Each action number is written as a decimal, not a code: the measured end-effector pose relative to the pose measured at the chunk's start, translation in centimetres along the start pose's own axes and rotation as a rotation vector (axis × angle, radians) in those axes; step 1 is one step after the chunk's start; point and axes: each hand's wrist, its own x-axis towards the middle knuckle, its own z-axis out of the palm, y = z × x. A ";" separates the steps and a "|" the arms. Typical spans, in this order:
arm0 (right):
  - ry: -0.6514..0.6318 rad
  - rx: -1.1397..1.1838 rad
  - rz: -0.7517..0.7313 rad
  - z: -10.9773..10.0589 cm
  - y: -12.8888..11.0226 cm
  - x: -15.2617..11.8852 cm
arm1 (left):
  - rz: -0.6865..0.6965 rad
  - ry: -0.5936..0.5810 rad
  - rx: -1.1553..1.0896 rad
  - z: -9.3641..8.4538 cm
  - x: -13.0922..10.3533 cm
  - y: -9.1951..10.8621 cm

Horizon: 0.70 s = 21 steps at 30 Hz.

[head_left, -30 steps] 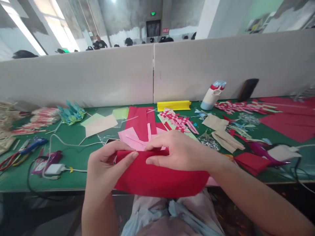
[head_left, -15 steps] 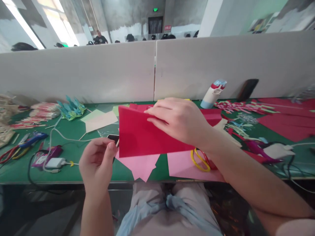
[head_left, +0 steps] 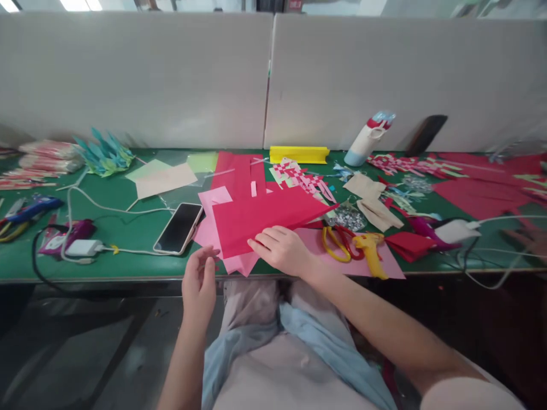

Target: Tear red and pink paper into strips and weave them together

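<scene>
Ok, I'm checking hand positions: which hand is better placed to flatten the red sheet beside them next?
Probably the right hand: its fingers are on the red sheet, at its near edge. The left hand is off the sheet's near left corner, seemingly apart from it.

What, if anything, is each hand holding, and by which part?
The right hand touches the red sheet at its near edge; whether it grips there cannot be told. The left hand, near the sheet's near left corner, shows no clear hold.
</scene>
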 end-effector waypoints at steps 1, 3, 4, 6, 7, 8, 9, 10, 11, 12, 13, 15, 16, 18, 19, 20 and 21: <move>-0.024 0.016 0.020 0.8 -0.7 -0.7 | 0.032 0.025 0.102 -0.3 -0.7 -0.7; -0.075 0.039 0.053 2.0 -2.0 -1.9 | 0.132 0.051 0.329 -0.7 -2.3 -1.8; -0.092 0.054 0.065 2.5 -2.4 -2.3 | 0.206 0.054 0.436 -0.8 -3.1 -2.2; -0.108 0.091 0.082 3.1 -3.1 -3.0 | 0.379 0.039 0.591 -0.9 -4.8 -2.8; -0.110 0.108 0.086 3.4 -3.4 -3.3 | 0.457 0.017 0.633 -0.8 -5.6 -3.1; -0.111 0.121 0.085 3.6 -3.5 -3.5 | 0.521 -0.002 0.658 -0.6 -6.3 -3.3; -0.109 0.128 0.085 3.8 -3.7 -3.7 | 0.574 -0.012 0.680 -0.4 -6.9 -3.6; -0.105 0.131 0.084 4.0 -3.8 -3.8 | 0.619 -0.027 0.696 -0.1 -7.5 -3.9; -0.098 0.135 0.083 4.2 -3.9 -4.0 | 0.646 -0.053 0.709 0.2 -8.0 -4.2; -0.091 0.139 0.082 4.3 -4.0 -4.1 | 0.661 -0.077 0.718 0.5 -8.4 -4.6; -0.086 0.144 0.082 4.5 -4.1 -4.2 | 0.666 -0.105 0.729 0.8 -8.7 -4.9; -0.086 0.150 0.085 4.6 -4.2 -4.4 | 0.655 -0.150 0.757 1.3 -9.0 -5.6; -0.091 0.149 0.090 4.6 -4.2 -4.4 | 0.647 -0.166 0.773 1.5 -9.1 -5.9; -0.101 0.149 0.118 4.6 -4.2 -4.4 | 0.632 -0.177 0.798 1.8 -9.1 -6.4; -0.100 0.154 0.136 4.5 -4.2 -4.3 | 0.624 -0.178 0.807 1.9 -9.0 -6.5; -0.097 0.165 0.154 4.4 -4.1 -4.3 | 0.616 -0.176 0.814 1.9 -8.9 -6.7; -0.093 0.180 0.170 4.3 -4.1 -4.2 | 0.610 -0.172 0.816 2.0 -8.8 -6.8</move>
